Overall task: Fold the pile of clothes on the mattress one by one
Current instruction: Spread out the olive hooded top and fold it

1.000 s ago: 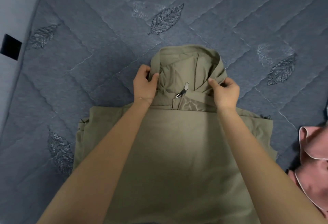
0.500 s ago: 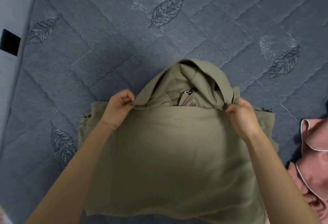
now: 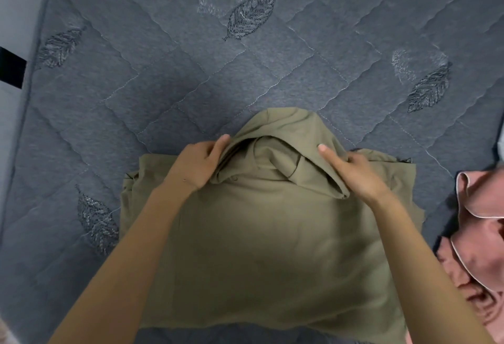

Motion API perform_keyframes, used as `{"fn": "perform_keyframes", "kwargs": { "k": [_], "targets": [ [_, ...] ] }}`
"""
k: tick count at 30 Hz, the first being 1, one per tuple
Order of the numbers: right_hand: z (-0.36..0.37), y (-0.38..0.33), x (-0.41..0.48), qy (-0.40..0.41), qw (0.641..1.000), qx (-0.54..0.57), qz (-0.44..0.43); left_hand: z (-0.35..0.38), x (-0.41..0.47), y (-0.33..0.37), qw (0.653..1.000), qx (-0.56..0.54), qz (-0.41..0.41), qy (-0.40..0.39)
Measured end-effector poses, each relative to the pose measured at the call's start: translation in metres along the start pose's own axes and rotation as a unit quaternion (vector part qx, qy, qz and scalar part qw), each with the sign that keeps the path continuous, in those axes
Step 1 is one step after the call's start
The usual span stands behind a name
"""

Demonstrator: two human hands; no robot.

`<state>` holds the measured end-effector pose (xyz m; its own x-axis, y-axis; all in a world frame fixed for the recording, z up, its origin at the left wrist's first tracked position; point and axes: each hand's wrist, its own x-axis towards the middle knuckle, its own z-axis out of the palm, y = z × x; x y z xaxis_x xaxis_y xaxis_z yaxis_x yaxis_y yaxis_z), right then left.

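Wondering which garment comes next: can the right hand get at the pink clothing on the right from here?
Probably yes, once it lets go. The right hand holds the hood of the olive hoodie, and the pink clothing lies on that same side, with only bare mattress between them.

A: What changed?
B: The hood (image 3: pixel 286 136), flat beyond the olive jacket (image 3: pixel 272 248) a second ago, folds onto it; left hand (image 3: pixel 196 165) and right hand (image 3: pixel 357 174) drew nearer, zipper pull apparently covered.
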<state>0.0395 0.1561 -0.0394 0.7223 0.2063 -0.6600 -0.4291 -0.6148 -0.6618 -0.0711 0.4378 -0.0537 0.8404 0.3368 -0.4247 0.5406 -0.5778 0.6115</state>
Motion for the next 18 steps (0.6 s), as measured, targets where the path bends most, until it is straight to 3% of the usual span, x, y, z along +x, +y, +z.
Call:
{"fn": "perform_keyframes", "kwargs": {
  "k": [3, 7, 11, 13, 15, 16, 18],
  "targets": [
    [0.011, -0.001, -0.003, 0.030, 0.997, 0.040, -0.066, 0.007, 0.002, 0.000, 0.994, 0.103, 0.031, -0.025],
    [0.016, -0.001, -0.008, -0.004, 0.991, 0.112, -0.077, 0.012, -0.010, -0.006, 0.988, 0.125, 0.095, -0.005],
    [0.015, 0.006, -0.025, -0.050, 0.989, 0.087, -0.105, 0.020, -0.021, -0.012, 0.991, 0.120, 0.063, -0.011],
    [0.013, 0.011, -0.033, -0.057, 0.989, 0.026, -0.137, 0.014, -0.021, -0.008, 0.998, 0.017, 0.035, -0.054],
    [0.012, 0.013, -0.040, -0.066, 0.984, -0.023, -0.165, 0.009, -0.019, 0.004, 0.975, -0.203, 0.043, -0.082],
    [0.012, 0.014, -0.042, -0.067, 0.979, -0.046, -0.185, 0.011, -0.016, 0.012, 0.955, -0.285, 0.054, -0.068],
    [0.012, 0.015, -0.045, -0.067, 0.971, -0.073, -0.219, 0.020, -0.008, 0.030, 0.946, -0.320, 0.060, -0.002]
  ]
}}
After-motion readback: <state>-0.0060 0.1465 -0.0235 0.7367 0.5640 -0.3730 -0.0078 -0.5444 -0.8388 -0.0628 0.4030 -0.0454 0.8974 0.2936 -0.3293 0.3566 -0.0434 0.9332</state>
